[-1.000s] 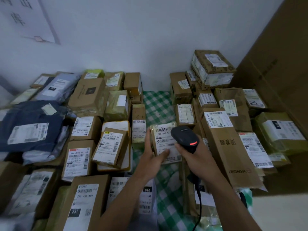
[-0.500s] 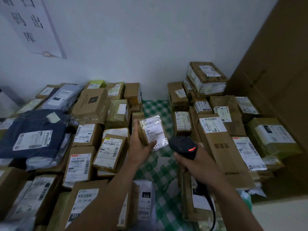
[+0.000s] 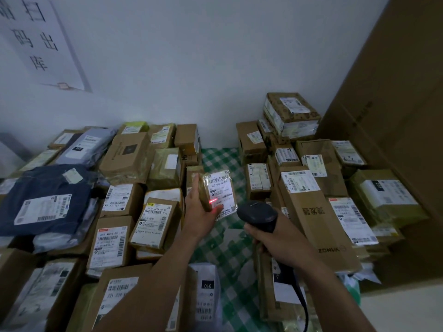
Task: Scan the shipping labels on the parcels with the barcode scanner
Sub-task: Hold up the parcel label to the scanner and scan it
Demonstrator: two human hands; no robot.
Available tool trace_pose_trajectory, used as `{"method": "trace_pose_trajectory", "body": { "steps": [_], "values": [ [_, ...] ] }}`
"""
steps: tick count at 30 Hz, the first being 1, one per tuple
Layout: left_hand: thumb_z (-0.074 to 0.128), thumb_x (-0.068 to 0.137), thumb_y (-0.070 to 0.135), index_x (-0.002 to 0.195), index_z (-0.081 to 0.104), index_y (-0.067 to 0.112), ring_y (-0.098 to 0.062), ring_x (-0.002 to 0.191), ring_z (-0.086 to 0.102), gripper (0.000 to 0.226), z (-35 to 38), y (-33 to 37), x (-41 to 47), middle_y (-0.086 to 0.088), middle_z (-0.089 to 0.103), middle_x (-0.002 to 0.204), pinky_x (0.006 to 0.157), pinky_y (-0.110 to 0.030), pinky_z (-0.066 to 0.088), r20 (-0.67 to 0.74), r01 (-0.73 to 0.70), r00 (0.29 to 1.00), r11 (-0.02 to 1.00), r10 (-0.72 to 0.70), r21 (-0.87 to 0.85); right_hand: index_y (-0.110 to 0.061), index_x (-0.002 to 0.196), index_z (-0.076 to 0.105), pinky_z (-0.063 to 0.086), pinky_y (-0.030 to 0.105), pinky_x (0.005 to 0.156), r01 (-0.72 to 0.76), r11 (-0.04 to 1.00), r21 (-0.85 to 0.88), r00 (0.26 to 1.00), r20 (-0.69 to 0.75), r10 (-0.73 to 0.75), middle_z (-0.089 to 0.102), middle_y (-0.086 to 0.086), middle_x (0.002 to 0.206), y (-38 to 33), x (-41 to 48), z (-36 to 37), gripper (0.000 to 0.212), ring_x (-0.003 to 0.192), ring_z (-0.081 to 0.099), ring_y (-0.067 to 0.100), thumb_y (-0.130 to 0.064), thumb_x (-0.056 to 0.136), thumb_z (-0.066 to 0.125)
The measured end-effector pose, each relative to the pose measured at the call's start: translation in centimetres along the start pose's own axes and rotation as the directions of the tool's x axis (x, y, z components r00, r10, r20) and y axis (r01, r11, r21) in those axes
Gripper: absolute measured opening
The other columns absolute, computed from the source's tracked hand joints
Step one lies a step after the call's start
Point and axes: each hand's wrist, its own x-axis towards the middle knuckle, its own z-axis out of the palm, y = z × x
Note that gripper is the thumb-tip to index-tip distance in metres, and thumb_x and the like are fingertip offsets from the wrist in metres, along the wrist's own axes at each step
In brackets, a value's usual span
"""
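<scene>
The left hand is curled round a small parcel, which is held up off the bench and turned so that its label faces the scanner. The thumb is laid across the lower front of the parcel, and the fingers are wrapped behind it, with one fingertip seen above its top left corner. The parcel is wrapped in clear, shiny film. A short red line is cast on the lower left of the label, just above the thumb.

The right hand is closed tightly round the handle of the black scanner, whose head is pointed up and left at the parcel, near it but apart. A dark cable is seen running down from the handle beneath the wrist.

The bench is covered by a green checked cloth, which is left bare in a strip down the middle. Labelled boxes and bags are packed on either side of the strip. A blue bag is laid at the far left, and a long box lies just right of the scanner. A large carton is stood at the right edge. A paper sign is fixed to the wall at upper left.
</scene>
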Motion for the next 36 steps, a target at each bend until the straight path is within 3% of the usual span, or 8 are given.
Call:
{"method": "trace_pose_trajectory", "body": {
  "steps": [6, 11, 15, 17, 23, 27, 32, 36],
  "values": [
    [0.089, 0.076, 0.031, 0.157, 0.0, 0.059, -0.021, 0.144, 0.043, 0.124, 0.6, -0.6, 0.8, -0.003, 0.042, 0.157, 0.115, -0.056, 0.041, 0.029, 0.026, 0.999, 0.996, -0.024, -0.08, -0.035, 0.132, 0.054, 0.048, 0.015, 0.054, -0.015, 0.999, -0.03, 1.0, -0.001, 0.015, 0.075, -0.001, 0.086, 0.1, 0.4, -0.4, 0.044, 0.061, 0.067, 0.003, -0.037, 0.093, 0.075],
    [0.085, 0.084, 0.018, 0.162, 0.011, 0.036, -0.009, 0.125, 0.054, 0.109, 1.7, 2.1, 1.7, 0.01, 0.052, 0.14, 0.095, -0.024, 0.053, 0.134, 0.193, 0.978, 0.93, -0.158, -0.313, -0.036, 0.12, 0.059, 0.05, 0.016, 0.053, 0.001, 1.0, 0.008, 0.995, -0.102, -0.001, 0.075, -0.007, 0.093, -0.2, 0.9, -2.0, 0.03, 0.062, 0.069, 0.003, -0.035, 0.094, 0.074],
    [0.083, 0.086, 0.023, 0.158, 0.026, 0.029, -0.021, 0.122, 0.064, 0.092, 4.4, 4.2, 5.3, -0.005, 0.059, 0.145, 0.103, -0.046, 0.055, 0.225, 0.355, 0.932, 0.835, -0.283, -0.421, -0.038, 0.124, 0.056, 0.054, 0.023, 0.064, -0.03, 0.999, 0.027, 0.972, -0.234, 0.035, 0.075, -0.008, 0.096, 0.6, 1.8, -4.1, 0.036, 0.078, 0.072, 0.007, -0.04, 0.093, 0.074],
    [0.079, 0.09, 0.022, 0.157, 0.031, 0.028, -0.02, 0.114, 0.067, 0.083, 6.1, 5.6, 6.9, -0.005, 0.061, 0.143, 0.098, -0.046, 0.058, 0.273, 0.383, 0.918, 0.816, -0.287, -0.433, -0.034, 0.132, 0.053, 0.055, 0.029, 0.073, -0.061, 0.998, 0.03, 0.96, -0.271, 0.067, 0.074, -0.007, 0.101, 1.0, 2.5, -4.9, 0.046, 0.087, 0.072, 0.011, -0.044, 0.092, 0.074],
    [0.073, 0.095, 0.021, 0.147, 0.051, 0.027, -0.013, 0.109, 0.069, 0.056, 11.5, 7.4, 11.5, 0.0, 0.067, 0.135, 0.101, -0.043, 0.057, 0.333, 0.356, 0.915, 0.84, -0.226, -0.409, -0.033, 0.137, 0.051, 0.057, 0.035, 0.086, -0.103, 0.991, 0.081, 0.943, -0.309, 0.124, 0.071, -0.009, 0.113, 2.1, 3.9, -5.8, 0.057, 0.101, 0.069, 0.014, -0.049, 0.088, 0.076],
    [0.068, 0.1, 0.024, 0.141, 0.058, 0.022, 0.001, 0.094, 0.064, 0.042, 13.5, 6.8, 12.6, 0.01, 0.066, 0.123, 0.075, -0.012, 0.054, 0.321, 0.285, 0.931, 0.893, -0.172, -0.348, -0.032, 0.138, 0.053, 0.054, 0.027, 0.082, -0.103, 0.992, 0.071, 0.939, -0.322, 0.121, 0.069, -0.011, 0.115, 2.5, 4.1, -6.0, 0.055, 0.103, 0.067, 0.01, -0.048, 0.09, 0.074],
    [0.072, 0.096, 0.022, 0.145, 0.054, 0.023, -0.013, 0.117, 0.065, 0.052, 14.0, 6.4, 12.3, 0.008, 0.066, 0.132, 0.091, -0.025, 0.053, 0.382, 0.32, 0.905, 0.895, -0.19, -0.312, -0.036, 0.133, 0.053, 0.057, 0.038, 0.09, -0.12, 0.992, 0.036, 0.932, -0.341, 0.125, 0.07, -0.012, 0.111, 3.0, 4.3, -6.2, 0.051, 0.103, 0.067, 0.011, -0.051, 0.089, 0.074],
    [0.069, 0.099, 0.033, 0.145, 0.053, 0.025, -0.01, 0.119, 0.062, 0.049, 12.4, 7.3, 10.8, 0.015, 0.06, 0.123, 0.082, -0.012, 0.048, 0.364, 0.249, 0.922, 0.919, -0.129, -0.306, -0.033, 0.131, 0.058, 0.057, 0.035, 0.081, -0.102, 0.994, 0.023, 0.938, -0.331, 0.104, 0.072, -0.008, 0.102, 2.6, 4.6, -5.6, 0.044, 0.092, 0.07, 0.013, -0.046, 0.092, 0.074]
  ]
}}
